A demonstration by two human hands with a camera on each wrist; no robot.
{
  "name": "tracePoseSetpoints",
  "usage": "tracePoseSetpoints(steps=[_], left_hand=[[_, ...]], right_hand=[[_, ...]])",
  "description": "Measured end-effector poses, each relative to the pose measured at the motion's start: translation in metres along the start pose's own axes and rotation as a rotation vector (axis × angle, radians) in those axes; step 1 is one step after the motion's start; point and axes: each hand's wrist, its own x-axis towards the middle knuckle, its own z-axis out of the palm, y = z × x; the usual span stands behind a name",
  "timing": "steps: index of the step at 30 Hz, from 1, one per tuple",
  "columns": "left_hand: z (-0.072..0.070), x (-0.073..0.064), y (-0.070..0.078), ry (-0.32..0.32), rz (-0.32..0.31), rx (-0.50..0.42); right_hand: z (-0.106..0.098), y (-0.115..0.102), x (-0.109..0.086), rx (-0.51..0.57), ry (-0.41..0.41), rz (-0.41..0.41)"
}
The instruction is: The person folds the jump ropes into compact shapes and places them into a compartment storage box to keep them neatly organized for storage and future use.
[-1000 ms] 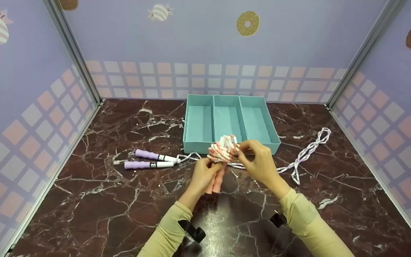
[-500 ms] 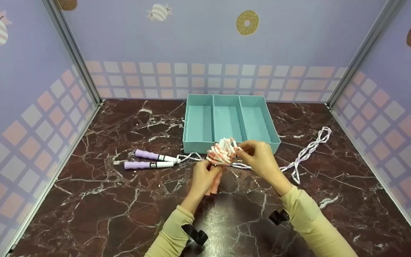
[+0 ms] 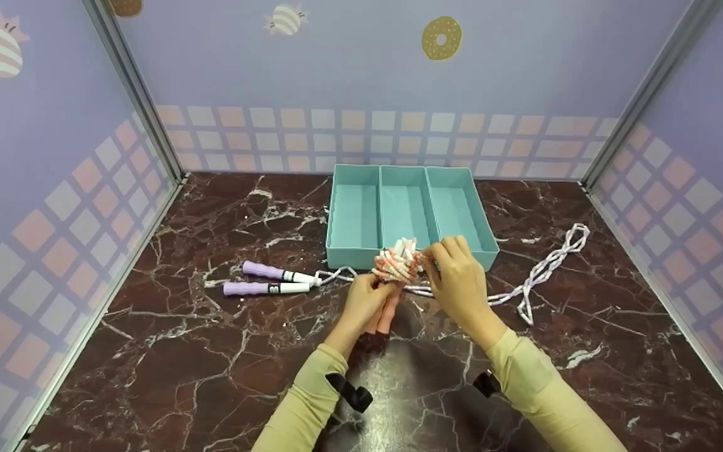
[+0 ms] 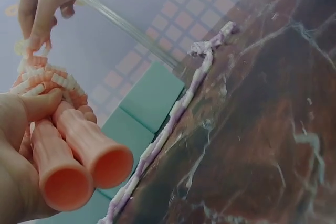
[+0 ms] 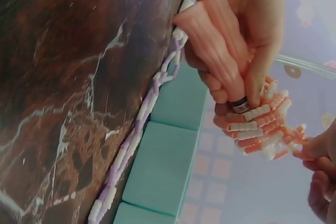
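Observation:
In the head view, my left hand [image 3: 366, 302] grips a jump rope with coral handles [image 4: 86, 153] and a coral-and-white beaded cord [image 3: 398, 262]. The cord is bunched in a wound bundle above the handles, which point down toward me. My right hand [image 3: 460, 282] pinches a bit of the beaded cord at the right side of the bundle, clear in the right wrist view. Behind both hands lies a second jump rope with lilac handles [image 3: 267, 288] and a lilac-and-white beaded cord [image 3: 543, 267], stretched across the table.
A teal tray [image 3: 413, 258] with three compartments stands just beyond my hands, near the back wall. Patterned lilac panels [image 3: 361, 69] close off the back and both sides of the dark marbled table [image 3: 211, 376].
The coral rope's bundle stays in my left hand and looks more compact. My right hand has turned its knuckles upward and still pinches the cord beside it.

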Motion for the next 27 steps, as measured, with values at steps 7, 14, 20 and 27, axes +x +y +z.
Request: tracePoseSetpoints(steps=[7,14,20,27], left_hand=[[0.004,0.005,0.0,-0.013,-0.032,-0.014],[0.005,0.003,0.001,-0.005,0.031,0.022],[0.004,0.0,0.001,0.0,0.034,0.01],[0.006,-0.002,0.003,-0.041,0.017,-0.062]], right_hand=[[0.004,0.007,-0.003,-0.157,0.117,-0.244],[-0.005,0.012,0.007,0.07,0.034,-0.09],[-0.012,0.017,0.019,0.143,-0.068,0.005],[-0.017,0.021,0.024,0.133,-0.081,0.009]])
